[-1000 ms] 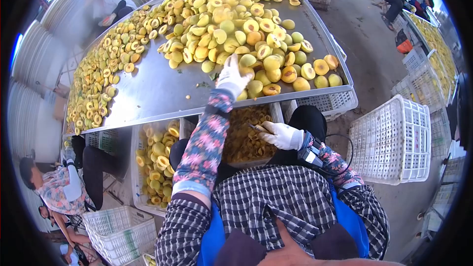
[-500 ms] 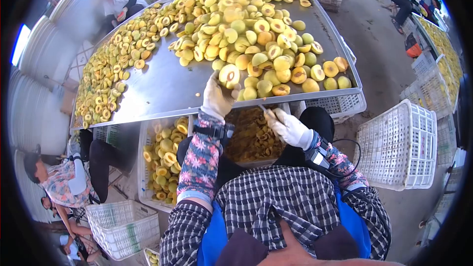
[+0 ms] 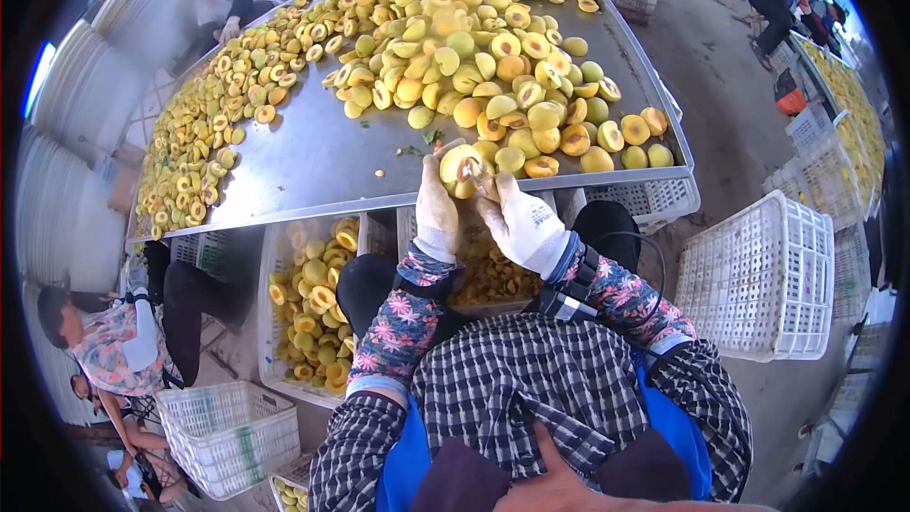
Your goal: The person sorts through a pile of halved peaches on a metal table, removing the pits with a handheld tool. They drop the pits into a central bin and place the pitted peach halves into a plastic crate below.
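Two gloved hands meet at the near edge of the table (image 3: 313, 166): left hand (image 3: 437, 213) grips a peach half (image 3: 456, 169), right hand (image 3: 521, 223) clenches, apparently, a pitting tool (image 3: 479, 173) against it. Beyond lies a fruit pile (image 3: 493, 66); beneath stand crates (image 3: 308, 303).
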Demonstrator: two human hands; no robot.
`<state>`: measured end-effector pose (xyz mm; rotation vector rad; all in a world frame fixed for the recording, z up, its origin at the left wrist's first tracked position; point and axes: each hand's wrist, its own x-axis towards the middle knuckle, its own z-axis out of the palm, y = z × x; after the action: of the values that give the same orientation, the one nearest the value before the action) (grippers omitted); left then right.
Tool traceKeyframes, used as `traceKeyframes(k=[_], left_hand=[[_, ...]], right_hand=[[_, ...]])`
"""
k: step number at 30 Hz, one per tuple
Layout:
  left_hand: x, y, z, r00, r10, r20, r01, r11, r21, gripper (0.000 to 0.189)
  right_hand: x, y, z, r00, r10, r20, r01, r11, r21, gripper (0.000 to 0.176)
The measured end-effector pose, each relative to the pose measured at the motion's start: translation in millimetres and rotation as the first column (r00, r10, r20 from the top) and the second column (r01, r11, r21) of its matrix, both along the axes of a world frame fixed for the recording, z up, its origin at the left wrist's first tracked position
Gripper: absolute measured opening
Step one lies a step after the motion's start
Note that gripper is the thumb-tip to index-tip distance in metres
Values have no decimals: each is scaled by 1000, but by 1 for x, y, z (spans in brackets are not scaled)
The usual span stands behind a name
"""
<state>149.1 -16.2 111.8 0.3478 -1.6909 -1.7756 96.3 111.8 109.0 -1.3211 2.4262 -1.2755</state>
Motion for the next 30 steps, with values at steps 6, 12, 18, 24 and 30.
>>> traceKeyframes(k=[6,12,18,24,30], left_hand=[[-3,-6,-21,999,47,24,-47,999,-25,53],[9,-4,-4,973,-158,-165,227,769,597,59],[2,-1,-19,995,21,-102,49,776,629,52],[1,5,-8,970,19,-243,192,552,812,44],[2,14,2,969,32,-243,171,619,766,48]], right_hand=[[3,-1,-12,998,58,30,-54,990,-128,28],[-3,5,-15,994,99,39,-96,993,-66,31],[-1,6,-12,984,136,117,-128,989,-73,31],[2,9,-1,994,80,71,-71,990,-124,30],[3,8,-5,997,51,-53,-54,997,-58,31]])
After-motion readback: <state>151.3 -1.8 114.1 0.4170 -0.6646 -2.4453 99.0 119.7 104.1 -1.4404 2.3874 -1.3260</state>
